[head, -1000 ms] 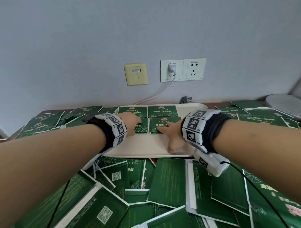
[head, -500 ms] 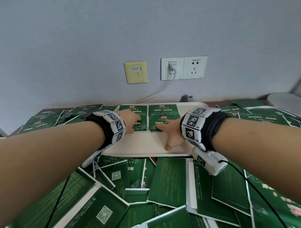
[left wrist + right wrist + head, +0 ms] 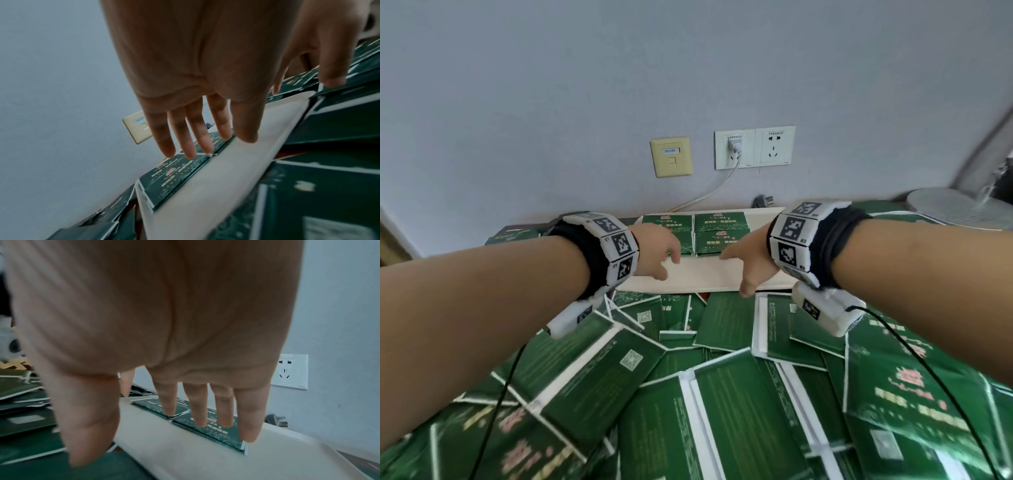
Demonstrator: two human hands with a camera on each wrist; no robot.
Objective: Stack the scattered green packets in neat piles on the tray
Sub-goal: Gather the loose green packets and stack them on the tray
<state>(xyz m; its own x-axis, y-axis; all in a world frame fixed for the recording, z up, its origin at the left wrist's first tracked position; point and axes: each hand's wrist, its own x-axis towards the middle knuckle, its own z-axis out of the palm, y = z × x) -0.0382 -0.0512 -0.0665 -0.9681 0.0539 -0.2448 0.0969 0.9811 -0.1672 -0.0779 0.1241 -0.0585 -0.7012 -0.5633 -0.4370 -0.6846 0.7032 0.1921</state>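
Hovering with fingers straight, apart and holding nothing, the left hand (image 3: 654, 251) and right hand (image 3: 751, 260) hang above the tray (image 3: 709, 277), where four green piles (image 3: 719, 233) sit squared, probably to leave room for the scattered packets (image 3: 726, 322) covering the worktop.

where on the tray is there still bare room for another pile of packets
The tray is bare along its near strip, between the stacked packets and the near rim, and at its right end behind the right hand. The left hand hovers by the left piles. The table in front is crowded with loose packets.
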